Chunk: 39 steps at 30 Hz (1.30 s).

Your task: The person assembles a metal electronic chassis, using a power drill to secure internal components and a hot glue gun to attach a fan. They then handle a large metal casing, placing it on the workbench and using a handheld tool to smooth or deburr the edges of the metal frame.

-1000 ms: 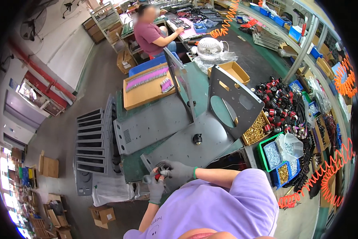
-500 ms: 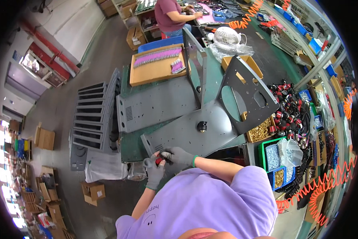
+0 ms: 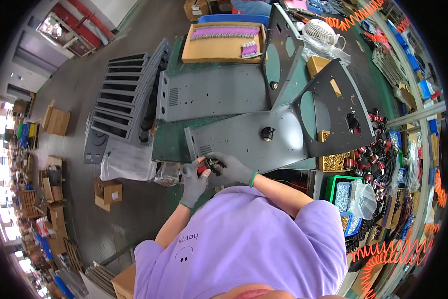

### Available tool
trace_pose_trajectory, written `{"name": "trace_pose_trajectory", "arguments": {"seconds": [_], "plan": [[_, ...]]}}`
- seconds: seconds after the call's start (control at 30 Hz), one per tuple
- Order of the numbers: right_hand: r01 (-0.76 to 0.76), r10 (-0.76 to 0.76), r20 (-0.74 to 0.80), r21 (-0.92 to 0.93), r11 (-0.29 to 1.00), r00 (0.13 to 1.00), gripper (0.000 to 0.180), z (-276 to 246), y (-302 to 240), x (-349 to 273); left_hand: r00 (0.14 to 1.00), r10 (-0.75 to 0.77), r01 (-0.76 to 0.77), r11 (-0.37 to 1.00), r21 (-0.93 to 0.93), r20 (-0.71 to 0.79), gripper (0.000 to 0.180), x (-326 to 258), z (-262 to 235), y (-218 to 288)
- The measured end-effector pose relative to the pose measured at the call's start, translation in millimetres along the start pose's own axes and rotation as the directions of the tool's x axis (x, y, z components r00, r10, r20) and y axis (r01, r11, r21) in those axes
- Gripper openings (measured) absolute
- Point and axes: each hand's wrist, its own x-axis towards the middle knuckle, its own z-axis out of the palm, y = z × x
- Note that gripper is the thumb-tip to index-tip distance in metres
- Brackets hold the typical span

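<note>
My left hand (image 3: 195, 183), in a grey glove, is closed around a small red-and-black part (image 3: 203, 170). My right hand (image 3: 234, 170), gloved the same way, closes on it from the other side, and its fingers partly cover the part. Both hands are close to my body at the near edge of a dark grey bent metal panel (image 3: 239, 134). On this panel's flat face sits a black round fitting (image 3: 267, 133). A second grey bent panel (image 3: 211, 92) lies behind it; a small fitting shows on its raised end.
Right of the panels are a heap of red-and-black parts (image 3: 371, 164), a box of brass-coloured screws (image 3: 336, 162) and a green bin (image 3: 329, 188). A cardboard tray (image 3: 194, 56) of purple-and-silver pieces stands at the back. Slatted metal frames (image 3: 119, 94) stand at left.
The whole view has shifted, so the table appears higher and farther right. My hands stay together on the red-and-black part, which shows more clearly between them now.
</note>
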Motion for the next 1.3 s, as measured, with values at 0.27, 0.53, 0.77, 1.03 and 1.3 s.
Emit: {"name": "trace_pose_trajectory", "arguments": {"seconds": [0.27,0.53,0.77,1.03,1.3], "plan": [[-0.305,0.285,0.221,0.064,0.950,0.933,0.040,3.7,7.2,6.9,0.996,0.082,-0.075,0.984,0.162,-0.038,0.042,-4.0,-10.9,15.6],[-0.028,0.042,0.203,-0.073,0.997,0.978,0.043,18.8,30.8,2.4,0.989,-0.014,0.025,0.997,-0.075,0.145,0.045,-6.8,-17.4,-2.2],[-0.272,0.286,0.204,-0.092,0.958,0.936,0.036,29.2,12.1,5.0,0.989,-0.030,0.027,0.999,0.019,0.142,0.044,-10.7,-18.9,-13.1],[-0.329,0.338,0.038,-0.151,0.932,0.940,0.036,24.5,20.5,27.2,0.968,0.245,-0.248,0.966,0.070,0.050,0.043,9.6,-41.4,-44.0],[-0.437,0.436,0.026,0.072,0.897,0.899,0.043,21.9,36.2,43.3,0.894,-0.357,0.448,0.673,-0.588,0.272,0.037,82.0,-56.4,-112.4]]}}
